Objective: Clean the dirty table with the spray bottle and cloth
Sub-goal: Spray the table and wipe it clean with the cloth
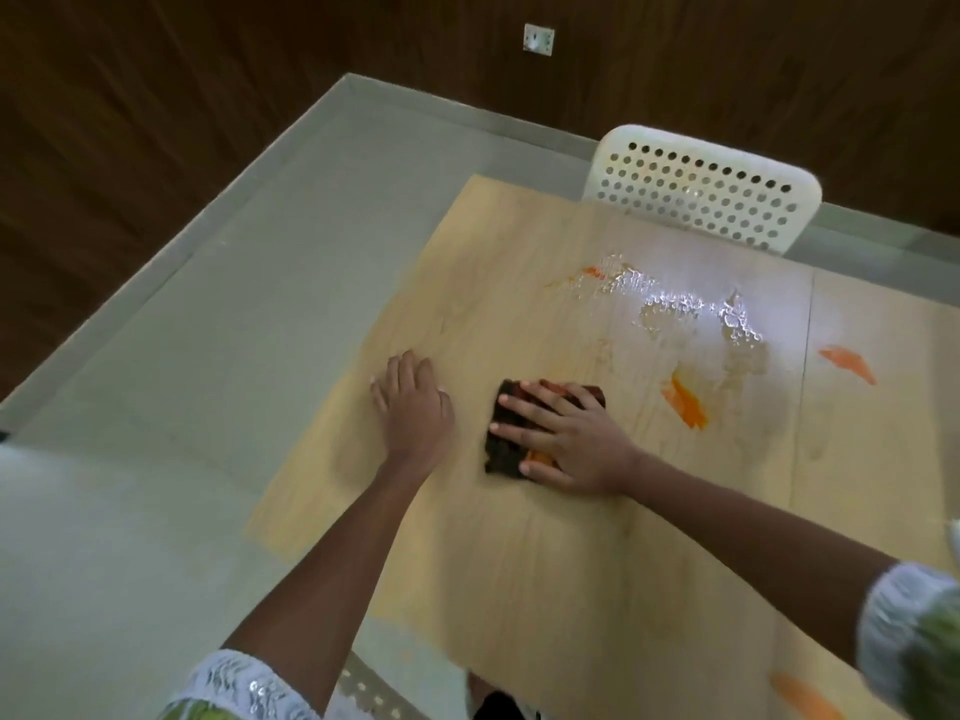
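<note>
A dark folded cloth (506, 449) lies on the light wooden table (519, 563). My right hand (561, 439) presses flat on the cloth with fingers spread. To its left, my left hand (413, 407) rests flat on the bare tabletop near the table's left edge. Orange smears mark the table: one just right of the cloth (685, 405), one farther right (847, 363), a small one farther back (595, 272) and one at the near right edge (805, 696). A wet, shiny patch of spray (685, 306) sits behind them. The spray bottle is not in view.
A white perforated chair (701, 192) stands at the table's far side. Part of another perforated seat (363, 688) shows below the near edge. Grey floor (208, 356) lies to the left, dark wood-panelled wall (156, 96) beyond.
</note>
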